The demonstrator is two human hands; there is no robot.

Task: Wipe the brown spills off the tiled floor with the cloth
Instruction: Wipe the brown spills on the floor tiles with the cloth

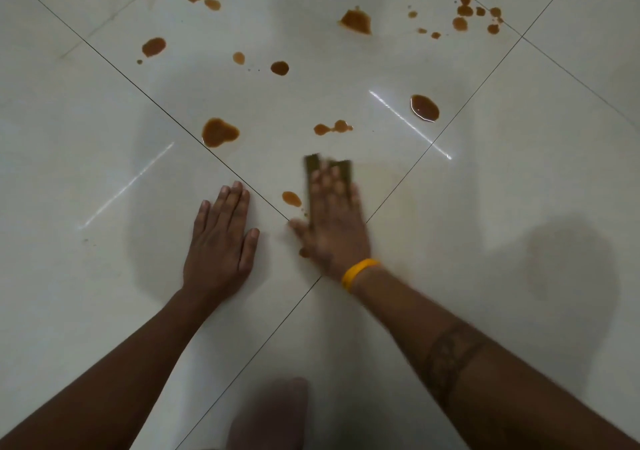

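Right hand is lying flat, fingers straight and spread, pressing the cloth down onto the tiled floor. That olive-brown cloth is sitting under the palm and fingers, its far edge poking out just past the fingertips; the hand is blurred. A yellow wristband is circling that wrist. Left hand is resting palm-down on the floor just beside it, fingers straight and close together, holding nothing, its fingertips reaching a dark grout line. A small brown spill is sitting right against the cloth's left edge, between the two hands. Farther out, a bigger puddle is lying on the grout line to the left, a joined pair of drops is showing just beyond the cloth, and a glossy oval one is off to the right. Beyond those, more brown spills and small spatters are dotting the far tile, well apart from the cloth.
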